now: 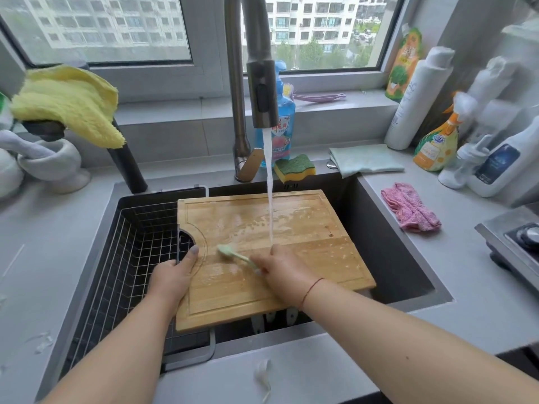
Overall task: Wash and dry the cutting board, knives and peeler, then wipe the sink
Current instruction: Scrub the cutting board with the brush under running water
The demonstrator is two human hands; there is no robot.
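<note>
A wet wooden cutting board lies across the dark sink, tilted slightly. My left hand grips the board's left edge at its cut-out handle. My right hand holds a pale green brush with its head pressed on the board. Water streams from the faucet onto the board just above my right hand. Under the board's near edge, white handles of utensils poke out; I cannot tell which ones.
A wire drying basket fills the sink's left side. Behind the sink stand a yellow-green sponge, a blue soap bottle and a folded green cloth. A pink cloth and bottles sit right; a yellow cloth hangs left.
</note>
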